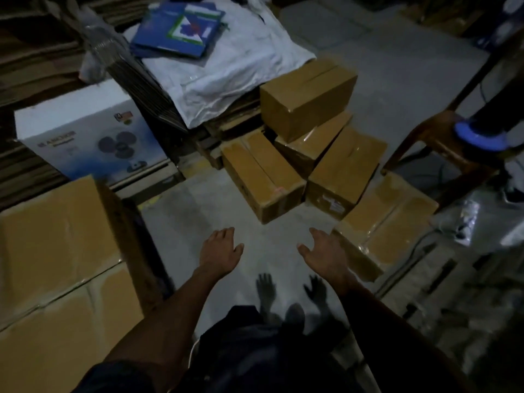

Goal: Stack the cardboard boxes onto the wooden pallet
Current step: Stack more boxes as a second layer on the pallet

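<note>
Several taped brown cardboard boxes lie in a loose heap on the grey floor ahead. One box (262, 174) lies nearest the middle, another (344, 171) leans beside it, and a third (307, 95) sits on top at the back. A flatter box (385, 219) lies at the right. My left hand (219, 249) and my right hand (326, 253) reach forward over the bare floor, fingers spread, holding nothing. My right hand is close to the flatter box's near corner. Large stacked brown boxes (56, 265) fill the left foreground. No pallet is plainly visible.
A white fan carton (85, 131) stands at the left, behind it flattened cardboard and a white sack (226, 66) with a blue box (178, 29) on top. A brown plastic chair (442, 146) stands at the right. Dark clutter lines the right edge.
</note>
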A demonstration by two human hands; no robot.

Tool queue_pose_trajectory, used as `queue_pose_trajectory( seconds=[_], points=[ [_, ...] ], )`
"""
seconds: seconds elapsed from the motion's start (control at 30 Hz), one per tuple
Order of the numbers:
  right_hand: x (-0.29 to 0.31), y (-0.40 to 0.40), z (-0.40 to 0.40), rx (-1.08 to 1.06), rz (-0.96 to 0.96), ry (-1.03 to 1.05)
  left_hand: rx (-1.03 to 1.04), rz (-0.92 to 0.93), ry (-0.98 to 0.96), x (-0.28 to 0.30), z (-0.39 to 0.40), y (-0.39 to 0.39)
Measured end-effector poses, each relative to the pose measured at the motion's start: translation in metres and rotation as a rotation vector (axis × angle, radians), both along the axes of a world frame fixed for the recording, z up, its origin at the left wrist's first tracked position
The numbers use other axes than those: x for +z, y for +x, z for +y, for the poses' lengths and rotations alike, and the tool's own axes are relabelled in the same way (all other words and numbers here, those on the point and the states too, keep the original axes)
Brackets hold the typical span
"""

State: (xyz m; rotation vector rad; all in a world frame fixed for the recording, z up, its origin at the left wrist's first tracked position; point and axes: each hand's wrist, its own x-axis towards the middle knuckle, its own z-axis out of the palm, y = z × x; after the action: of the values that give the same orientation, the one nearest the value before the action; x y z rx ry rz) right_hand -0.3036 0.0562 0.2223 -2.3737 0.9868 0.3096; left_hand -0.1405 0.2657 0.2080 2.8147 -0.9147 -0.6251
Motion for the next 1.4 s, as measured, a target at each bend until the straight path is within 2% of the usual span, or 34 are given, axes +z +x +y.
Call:
queue_pose_trajectory(
  seconds=[0.3, 0.67, 0.77, 0.93, 1.1, 1.2, 1.3, 1.4],
  points=[
    [0.005, 0.121, -0.128, 0.185, 0.033, 0.015, 0.160, 0.036, -0.046, -0.005, -0.108, 0.076],
    [-0.025, 0.279, -0.235, 0.254, 0.063, 0.111, 0.364, 0.145, -0.227, -0.042, -0.199, 0.221],
    [-0.024, 0.312, -0.250, 0.264, 0.055, 0.166, 0.489, 0.201, -0.276, -0.043, -0.215, 0.247],
    [-0.044, 0.386, -0.277, 0.340, 0.045, 0.142, 0.730, 0.295, -0.345, -0.067, -0.253, 0.289],
    [-0.135, 0.450, -0.314, 0.296, 0.076, 0.224, 0.995, 0.377, -0.457, -0.140, -0.292, 0.332],
    [-0.225, 0.478, -0.346, 0.245, 0.114, 0.307, 1.131, 0.412, -0.513, -0.209, -0.311, 0.355],
    [-0.307, 0.506, -0.372, 0.165, 0.057, 0.385, 1.200, 0.427, -0.566, -0.291, -0.334, 0.374],
    [-0.363, 0.531, -0.387, 0.135, 0.010, 0.386, 1.273, 0.451, -0.663, -0.362, -0.352, 0.390]
  ],
)
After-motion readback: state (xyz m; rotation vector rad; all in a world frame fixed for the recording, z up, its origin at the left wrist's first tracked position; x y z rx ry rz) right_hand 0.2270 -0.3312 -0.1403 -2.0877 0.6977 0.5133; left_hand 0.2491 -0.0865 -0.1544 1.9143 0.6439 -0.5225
